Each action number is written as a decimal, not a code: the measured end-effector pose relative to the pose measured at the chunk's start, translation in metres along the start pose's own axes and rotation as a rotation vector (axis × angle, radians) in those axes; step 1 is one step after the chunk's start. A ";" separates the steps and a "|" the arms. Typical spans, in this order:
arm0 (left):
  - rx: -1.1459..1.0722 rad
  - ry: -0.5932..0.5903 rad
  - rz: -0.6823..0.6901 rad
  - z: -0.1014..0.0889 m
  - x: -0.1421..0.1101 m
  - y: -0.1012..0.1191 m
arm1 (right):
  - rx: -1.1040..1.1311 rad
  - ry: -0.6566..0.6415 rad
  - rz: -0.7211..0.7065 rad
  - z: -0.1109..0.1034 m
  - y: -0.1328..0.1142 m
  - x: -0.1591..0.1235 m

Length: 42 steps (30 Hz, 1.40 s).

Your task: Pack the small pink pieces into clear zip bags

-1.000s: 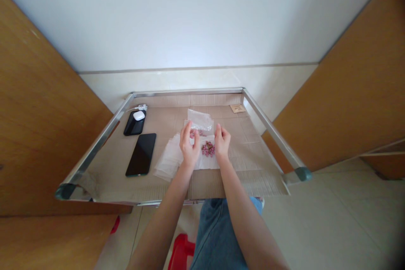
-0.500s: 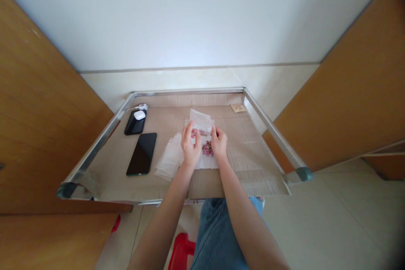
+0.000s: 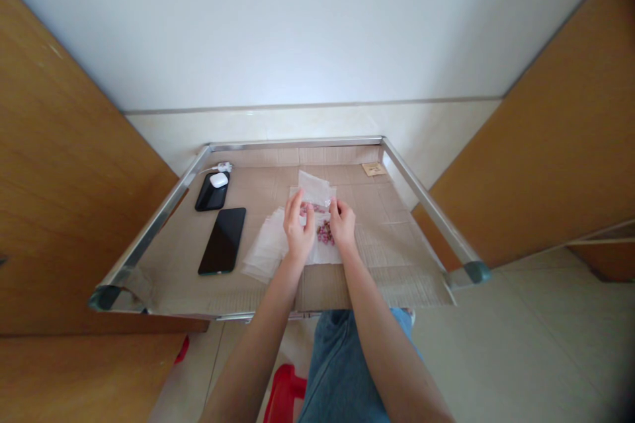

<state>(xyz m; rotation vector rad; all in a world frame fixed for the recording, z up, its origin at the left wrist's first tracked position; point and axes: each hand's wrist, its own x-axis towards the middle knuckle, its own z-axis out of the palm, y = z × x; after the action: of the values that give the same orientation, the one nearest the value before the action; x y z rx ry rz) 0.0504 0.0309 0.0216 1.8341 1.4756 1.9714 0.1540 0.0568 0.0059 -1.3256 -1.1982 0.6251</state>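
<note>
Mid-frame, the pink dried rosebuds (image 3: pixel 325 232) lie between my hands, partly covered by my right hand (image 3: pixel 342 221), its fingers pinched, contents unclear. My left hand (image 3: pixel 299 225) is loosely curled, grip unclear. Left of centre lies a large smartphone (image 3: pixel 223 241).

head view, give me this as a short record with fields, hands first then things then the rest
left hand: open, fingers curved beside the pink buds
right hand: at the pile's other side, fingertips near the clear bag; grip unclear
things: left hand and right hand flank the buds, which lie on a white sheet; fanned white sheets to the left
rest: dark phone, white case on a black object, tan packet
surface: cardboard inside a metal frame
</note>
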 end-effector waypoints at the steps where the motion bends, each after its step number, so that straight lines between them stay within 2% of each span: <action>1: -0.002 0.001 0.001 0.000 0.000 0.000 | -0.003 0.002 -0.002 0.000 0.000 0.000; 6: -0.007 0.003 0.006 0.000 0.000 -0.001 | 0.013 0.025 -0.016 0.000 0.002 0.000; 16: -0.002 0.005 -0.001 0.001 0.000 -0.001 | -0.099 0.005 -0.034 0.000 0.001 -0.001; 24: 0.005 0.002 -0.008 0.001 -0.001 -0.002 | -0.078 -0.028 -0.006 -0.001 -0.002 -0.001; 32: 0.007 -0.005 -0.022 0.000 -0.001 0.000 | -0.035 -0.014 0.034 -0.001 -0.003 -0.001; 42: 0.007 -0.006 -0.032 0.000 -0.001 -0.001 | -0.001 0.024 0.012 -0.002 -0.006 -0.003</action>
<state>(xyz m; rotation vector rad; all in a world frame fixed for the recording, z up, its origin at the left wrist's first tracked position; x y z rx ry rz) 0.0505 0.0304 0.0202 1.8054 1.5022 1.9471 0.1534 0.0523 0.0116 -1.3381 -1.1719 0.6159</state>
